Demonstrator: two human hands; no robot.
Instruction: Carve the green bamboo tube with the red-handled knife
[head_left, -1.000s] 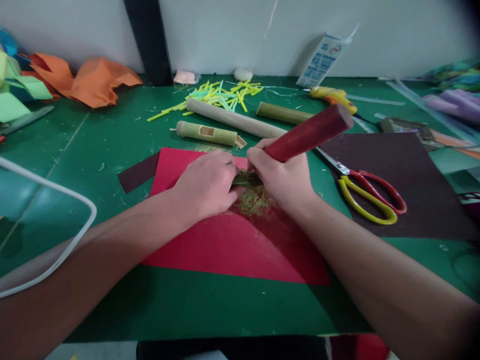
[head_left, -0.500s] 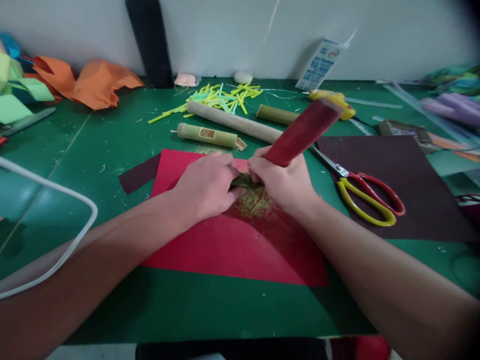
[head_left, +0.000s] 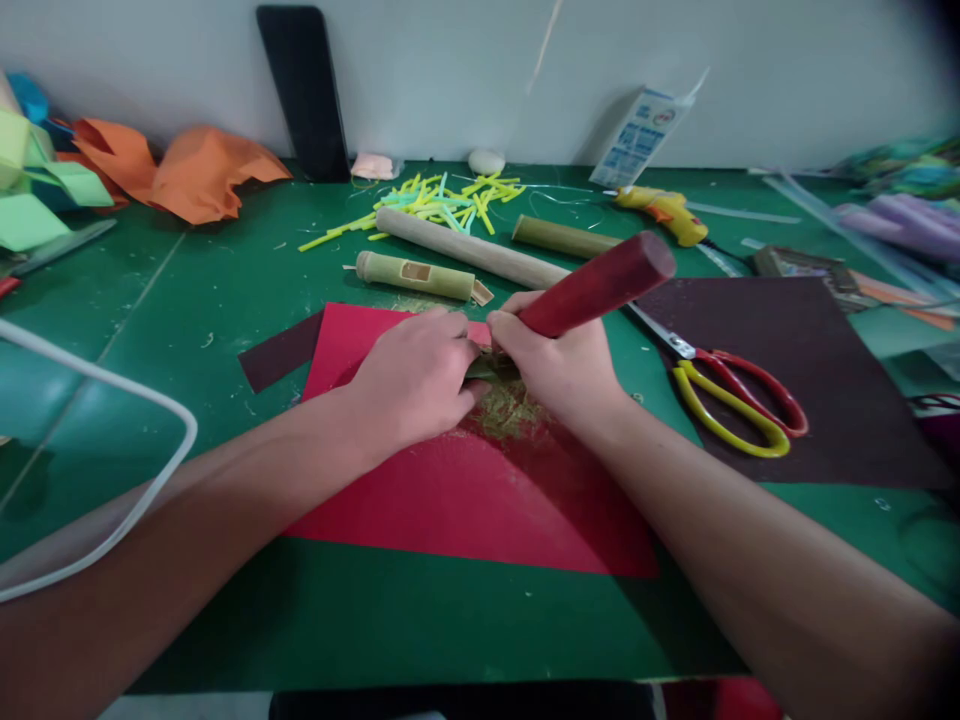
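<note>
My left hand [head_left: 416,375] is closed on a short greenish piece of bamboo [head_left: 491,368], pressing it down over the red paper [head_left: 442,500]. In my right hand [head_left: 566,365] is a tool with a thick, round red handle [head_left: 600,285]; its working end, down by the bamboo, is hidden behind my fingers. The handle leans up and to the right. Fine greenish-brown shavings [head_left: 506,410] lie heaped on the paper just below both hands. Beyond them rests a bamboo tube [head_left: 442,283] with a rectangular opening cut in its side.
Red-and-yellow-handled scissors [head_left: 739,400] lie on dark paper [head_left: 832,400] at the right. Behind my hands are a pale wooden rod [head_left: 465,245], another bamboo piece [head_left: 562,235], yellow-green strips [head_left: 427,200] and a yellow glue gun [head_left: 664,212]. A white looped frame [head_left: 150,385] stands at left.
The red handle has tipped lower, its top end now nearer me, and my right hand has shifted slightly left. My left hand keeps its hold on the bamboo.
</note>
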